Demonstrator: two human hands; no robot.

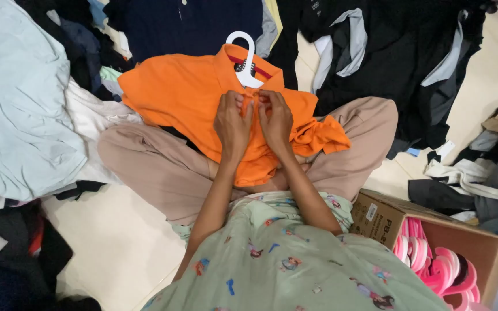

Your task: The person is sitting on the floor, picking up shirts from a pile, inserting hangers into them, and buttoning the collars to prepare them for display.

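An orange polo shirt (pixel 185 92) lies across my crossed legs on a white plastic hanger (pixel 245 57), whose hook sticks out past the collar. My left hand (pixel 231 124) and my right hand (pixel 276 118) sit side by side on the shirt's chest just below the collar. Both pinch the fabric of the button placket between fingertips and thumbs. The lower hem of the shirt is hidden under my forearms.
Piles of clothes surround me: pale blue and white cloth (pixel 18 98) at left, dark garments (pixel 387 52) at the back and right. A cardboard box (pixel 485 247) of pink hangers (pixel 439 265) stands at my right knee. Cream floor (pixel 110 242) shows at front left.
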